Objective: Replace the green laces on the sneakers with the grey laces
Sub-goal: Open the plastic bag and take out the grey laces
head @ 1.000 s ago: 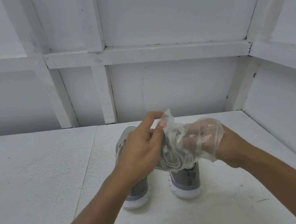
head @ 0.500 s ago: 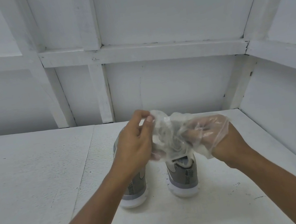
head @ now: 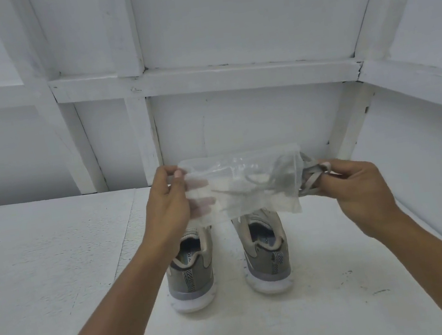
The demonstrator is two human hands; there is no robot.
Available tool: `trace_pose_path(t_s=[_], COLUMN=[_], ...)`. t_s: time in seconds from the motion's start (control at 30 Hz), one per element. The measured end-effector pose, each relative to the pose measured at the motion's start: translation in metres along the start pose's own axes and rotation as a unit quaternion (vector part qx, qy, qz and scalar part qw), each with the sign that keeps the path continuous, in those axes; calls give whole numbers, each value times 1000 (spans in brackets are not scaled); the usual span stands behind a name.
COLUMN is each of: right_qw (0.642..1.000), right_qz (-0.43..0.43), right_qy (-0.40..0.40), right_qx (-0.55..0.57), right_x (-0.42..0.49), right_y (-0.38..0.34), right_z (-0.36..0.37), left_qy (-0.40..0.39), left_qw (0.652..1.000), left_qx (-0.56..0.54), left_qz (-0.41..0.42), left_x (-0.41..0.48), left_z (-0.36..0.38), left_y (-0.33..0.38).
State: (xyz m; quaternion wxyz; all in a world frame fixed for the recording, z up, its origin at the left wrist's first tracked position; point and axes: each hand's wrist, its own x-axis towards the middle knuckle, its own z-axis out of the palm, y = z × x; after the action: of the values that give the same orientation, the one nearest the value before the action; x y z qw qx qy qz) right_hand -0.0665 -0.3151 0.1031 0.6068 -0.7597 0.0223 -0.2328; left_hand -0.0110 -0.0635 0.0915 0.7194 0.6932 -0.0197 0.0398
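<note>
Two grey sneakers, the left sneaker (head: 192,280) and the right sneaker (head: 267,258), stand side by side on the white table (head: 58,277), heels toward me. Their front parts and any laces on them are hidden. Above them I hold a clear plastic bag (head: 245,183) stretched sideways. My left hand (head: 169,203) pinches the bag's left end between thumb and fingers. My right hand (head: 357,187) pinches the grey laces (head: 311,175) that stick out of the bag's right end, with more lace still inside.
A white panelled wall (head: 236,125) with raised battens runs behind the table and angles forward on the right. A seam in the tabletop (head: 127,238) runs left of the shoes.
The bag was bunched between both hands with my right hand inside it; now it is pulled out flat, and my right hand is outside, drawing the grey laces out to the right.
</note>
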Motion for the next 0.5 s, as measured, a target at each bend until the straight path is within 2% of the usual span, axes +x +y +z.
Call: trace_pose_path(t_s=[0.27,0.5], right_qw=[991,978], right_qz=[55,108], right_qy=[109,130], right_qx=[-46,-121], right_x=[22,10], right_y=[32,63], right_z=[-49,-61], left_qy=[-3,-17], left_qw=[1000,999], left_qx=[-20,-29], left_qz=[3,2], left_x=[7,5], left_z=[12,22], left_y=[2,5])
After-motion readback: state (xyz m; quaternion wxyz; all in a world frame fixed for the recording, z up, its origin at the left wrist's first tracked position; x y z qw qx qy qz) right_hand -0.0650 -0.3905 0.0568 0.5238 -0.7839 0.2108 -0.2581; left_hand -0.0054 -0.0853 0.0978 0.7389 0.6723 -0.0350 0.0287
